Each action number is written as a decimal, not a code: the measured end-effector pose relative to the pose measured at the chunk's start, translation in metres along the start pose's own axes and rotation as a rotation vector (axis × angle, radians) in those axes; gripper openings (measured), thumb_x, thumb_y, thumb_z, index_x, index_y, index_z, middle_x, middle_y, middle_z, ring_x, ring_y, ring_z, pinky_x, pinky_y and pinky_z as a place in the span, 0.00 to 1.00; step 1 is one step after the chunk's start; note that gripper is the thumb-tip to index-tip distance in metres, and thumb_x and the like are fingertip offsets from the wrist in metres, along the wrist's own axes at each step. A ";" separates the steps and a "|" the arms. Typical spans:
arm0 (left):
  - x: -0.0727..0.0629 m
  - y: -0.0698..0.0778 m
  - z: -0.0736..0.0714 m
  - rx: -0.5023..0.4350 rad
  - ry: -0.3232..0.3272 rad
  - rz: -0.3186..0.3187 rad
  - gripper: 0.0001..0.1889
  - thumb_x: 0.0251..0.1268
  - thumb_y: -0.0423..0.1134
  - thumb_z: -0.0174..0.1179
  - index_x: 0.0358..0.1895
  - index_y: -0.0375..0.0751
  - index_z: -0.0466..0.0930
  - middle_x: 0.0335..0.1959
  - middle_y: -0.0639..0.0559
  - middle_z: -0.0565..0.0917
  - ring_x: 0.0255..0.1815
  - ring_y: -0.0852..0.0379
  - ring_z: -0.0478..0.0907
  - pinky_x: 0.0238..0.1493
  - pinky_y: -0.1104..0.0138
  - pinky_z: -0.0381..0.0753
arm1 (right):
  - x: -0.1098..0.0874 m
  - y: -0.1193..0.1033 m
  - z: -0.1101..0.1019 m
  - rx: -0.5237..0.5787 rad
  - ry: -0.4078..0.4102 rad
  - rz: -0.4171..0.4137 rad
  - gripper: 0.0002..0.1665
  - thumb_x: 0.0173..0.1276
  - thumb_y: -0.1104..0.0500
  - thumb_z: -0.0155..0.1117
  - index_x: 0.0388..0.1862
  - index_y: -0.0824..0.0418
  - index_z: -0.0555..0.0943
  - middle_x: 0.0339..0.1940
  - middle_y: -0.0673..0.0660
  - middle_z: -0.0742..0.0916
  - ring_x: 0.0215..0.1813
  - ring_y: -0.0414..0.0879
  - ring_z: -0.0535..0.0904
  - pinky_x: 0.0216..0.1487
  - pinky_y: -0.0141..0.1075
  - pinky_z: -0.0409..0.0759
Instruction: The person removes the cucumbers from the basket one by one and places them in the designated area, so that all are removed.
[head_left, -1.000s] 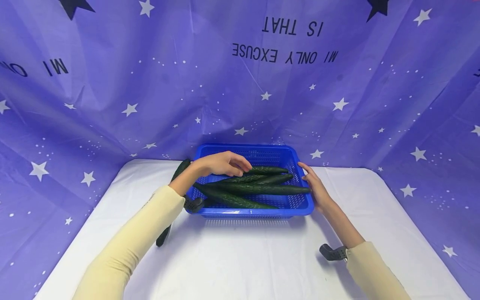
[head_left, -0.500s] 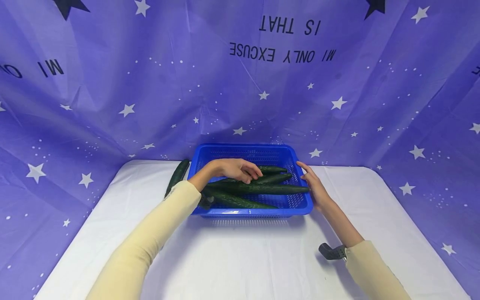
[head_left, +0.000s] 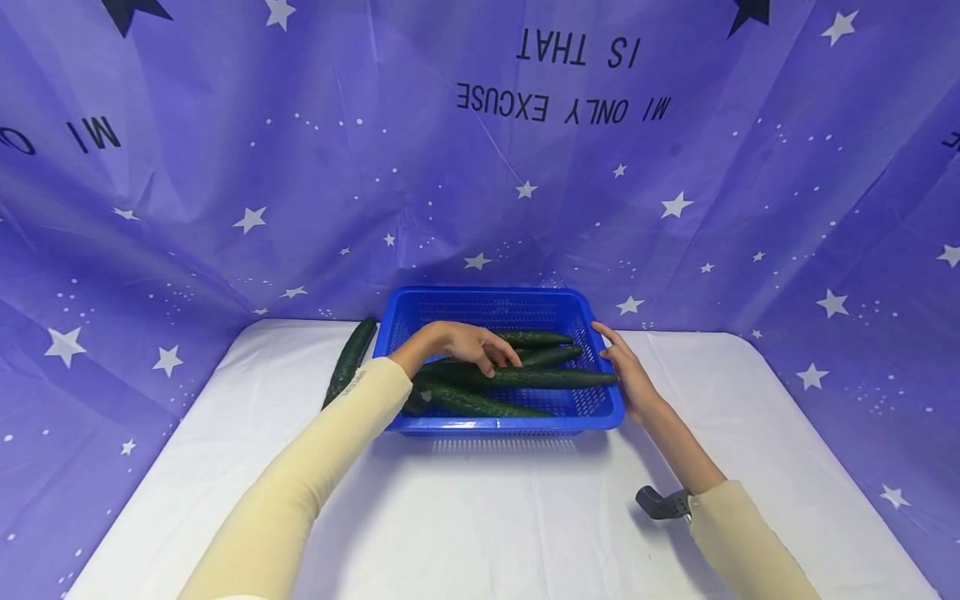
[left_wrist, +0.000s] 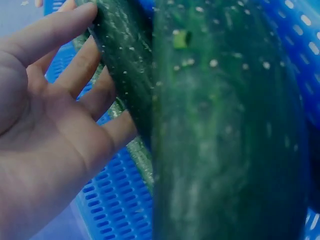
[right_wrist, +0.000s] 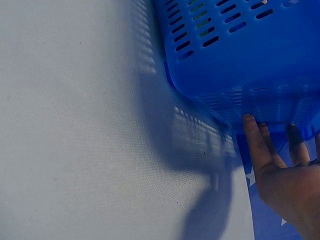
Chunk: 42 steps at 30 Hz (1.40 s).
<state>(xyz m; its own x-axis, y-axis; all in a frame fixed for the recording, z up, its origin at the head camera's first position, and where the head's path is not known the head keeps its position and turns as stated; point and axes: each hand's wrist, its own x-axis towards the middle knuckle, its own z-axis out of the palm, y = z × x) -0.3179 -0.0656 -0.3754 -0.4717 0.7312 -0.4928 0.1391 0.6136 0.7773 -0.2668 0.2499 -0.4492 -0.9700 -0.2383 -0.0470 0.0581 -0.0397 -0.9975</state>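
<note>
A blue perforated plastic basket (head_left: 502, 423) holds several long dark green cucumbers (head_left: 555, 379). My left hand (head_left: 472, 343) reaches down into it from the left. In the left wrist view, its thumb lies at the near edge of a cucumber (left_wrist: 125, 65) and the other fingers go behind it, their tips hidden. Another cucumber (left_wrist: 225, 125) fills the foreground there. My right hand (head_left: 632, 379) rests at the basket's right end. In the right wrist view, its fingers (right_wrist: 257, 145) extend against the basket's outer wall, fairly straight.
One more cucumber (head_left: 352, 354) lies on the white tablecloth (head_left: 510, 517) left of the basket, partly behind the left sleeve. A purple star-printed curtain (head_left: 480, 167) hangs close behind the basket. A black wrist device (head_left: 660, 503) sticks out from the right cuff.
My left hand has moved right and lower into the basket, its fingers coming down around a cucumber. The right hand stays at the basket's end.
</note>
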 end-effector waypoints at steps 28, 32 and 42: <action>-0.036 0.017 -0.014 -0.094 0.145 0.234 0.28 0.73 0.24 0.54 0.73 0.49 0.69 0.78 0.52 0.58 0.78 0.51 0.51 0.71 0.55 0.61 | 0.002 0.002 0.000 0.020 0.003 -0.004 0.33 0.77 0.58 0.37 0.80 0.47 0.56 0.73 0.63 0.63 0.58 0.51 0.73 0.50 0.39 0.79; -0.051 0.023 -0.021 -0.114 0.238 0.299 0.28 0.73 0.25 0.54 0.73 0.48 0.67 0.77 0.51 0.60 0.78 0.52 0.52 0.71 0.54 0.61 | 0.003 0.002 0.000 0.008 0.008 -0.004 0.36 0.73 0.62 0.36 0.80 0.48 0.56 0.68 0.64 0.67 0.52 0.50 0.77 0.46 0.39 0.81; -0.104 0.039 -0.039 -0.117 0.493 0.343 0.28 0.72 0.25 0.55 0.72 0.44 0.68 0.74 0.47 0.64 0.75 0.51 0.57 0.69 0.50 0.63 | 0.002 0.001 -0.001 0.019 -0.004 -0.011 0.36 0.74 0.62 0.36 0.81 0.50 0.53 0.68 0.63 0.68 0.52 0.50 0.79 0.46 0.40 0.82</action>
<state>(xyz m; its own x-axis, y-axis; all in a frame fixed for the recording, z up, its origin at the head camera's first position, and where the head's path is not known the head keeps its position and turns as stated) -0.2971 -0.1295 -0.2787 -0.7679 0.6405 0.0108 0.2712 0.3099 0.9113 -0.2687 0.2505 -0.4506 -0.9698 -0.2412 -0.0361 0.0523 -0.0611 -0.9968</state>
